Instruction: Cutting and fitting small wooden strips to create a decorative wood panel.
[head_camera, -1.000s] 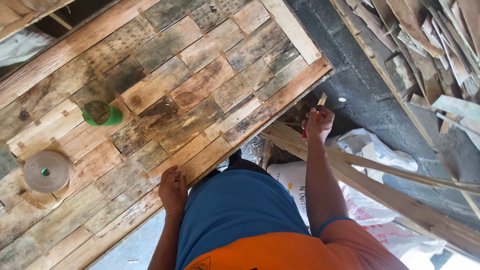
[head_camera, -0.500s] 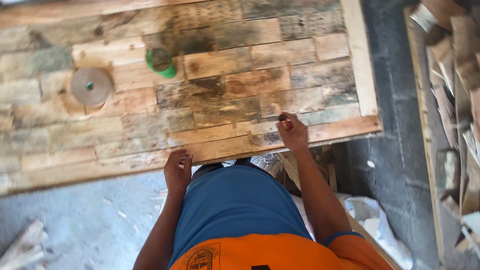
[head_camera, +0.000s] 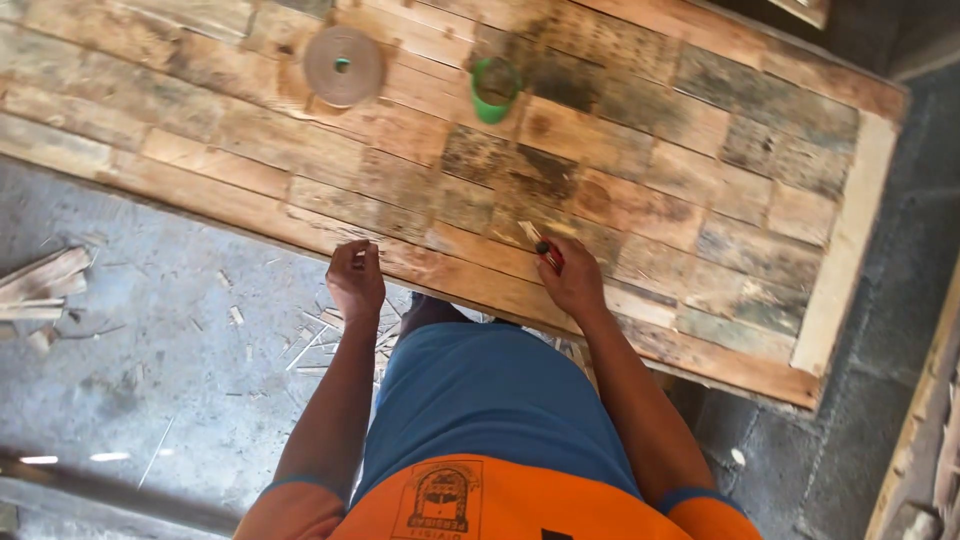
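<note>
Wooden panel (head_camera: 700, 190), a patchwork of short weathered boards in a plain frame, lies flat across the upper part of my head view, its near edge running from upper left down to lower right just past my hands. Nearest the camera I see my orange shirt with blue shorts beyond it, both forearms reaching forward. My left hand (head_camera: 356, 278) rests on the near edge board, fingers curled over the rim, closed on the board's edge and holding nothing else. My right hand (head_camera: 573, 280) sits on the panel a little further in, closed around a small red-handled tool (head_camera: 549, 256); only its short red end shows above the fingers, so I cannot tell what kind of tool it is. A pale wood sliver (head_camera: 528, 231) lies on the boards just beyond that tool. Concrete floor (head_camera: 150, 370) to my left carries wood chips and offcuts. Farther across the panel a green cup (head_camera: 494, 90) stands on a dark-stained patch, and left of it, near but apart, lies a flat grey disc (head_camera: 343, 66) with a green centre.
</note>
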